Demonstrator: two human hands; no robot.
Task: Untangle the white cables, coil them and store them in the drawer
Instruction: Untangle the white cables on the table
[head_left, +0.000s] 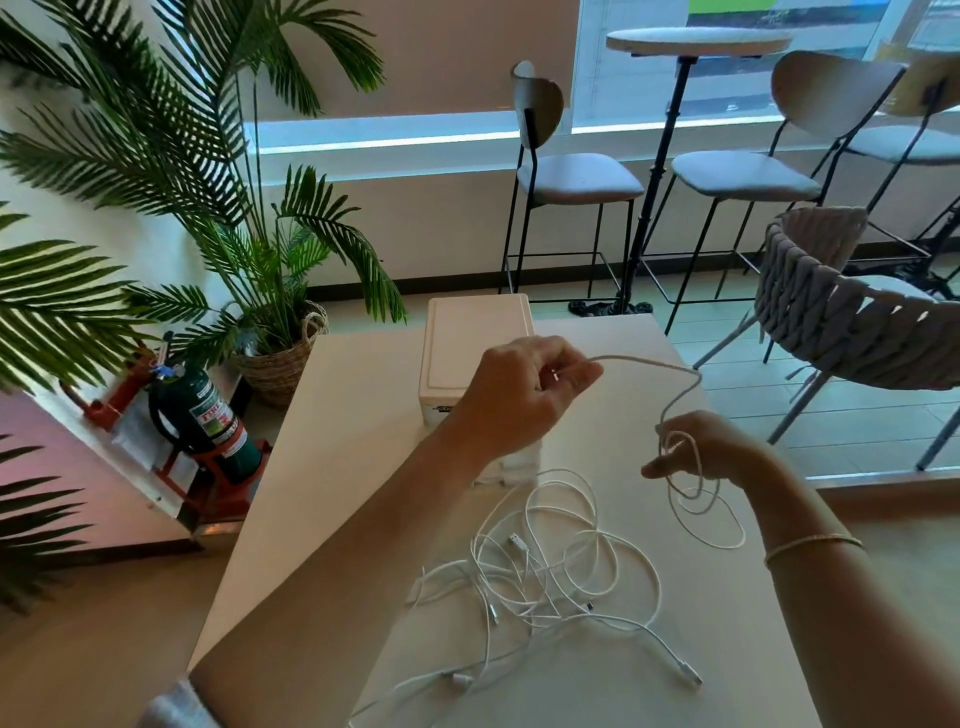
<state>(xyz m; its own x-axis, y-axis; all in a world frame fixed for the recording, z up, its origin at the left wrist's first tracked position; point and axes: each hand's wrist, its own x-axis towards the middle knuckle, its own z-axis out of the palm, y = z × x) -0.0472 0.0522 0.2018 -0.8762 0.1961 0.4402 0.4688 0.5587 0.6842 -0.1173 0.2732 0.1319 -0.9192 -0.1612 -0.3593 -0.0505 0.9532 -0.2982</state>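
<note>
**Above the table's middle: one cable being coiled, the rest still knotted**

Over the centre of the table (332, 467) the person holds a single white cable (670, 405) clear of the heap. The left hand (519, 384) pinches one end of it, a glint of metal plug showing between thumb and fingers; the right hand (711, 447) has its fingers curled round a few hanging loops of the same cable. Coiling of this first cable is the step in hand, I judge, and the next move calls for feeding the free length from left hand to right, loop by loop, without twisting it.

Toward the near edge lies the tangle of white cables (550, 577), loose and overlapped. I count about five plug ends there, so perhaps two or three cables, though the crossings make that hard to tell. One white drawer box (475, 343) stands at the far edge, partly behind the left hand; whether a drawer is open I cannot see. Nothing looks stored yet.
</note>
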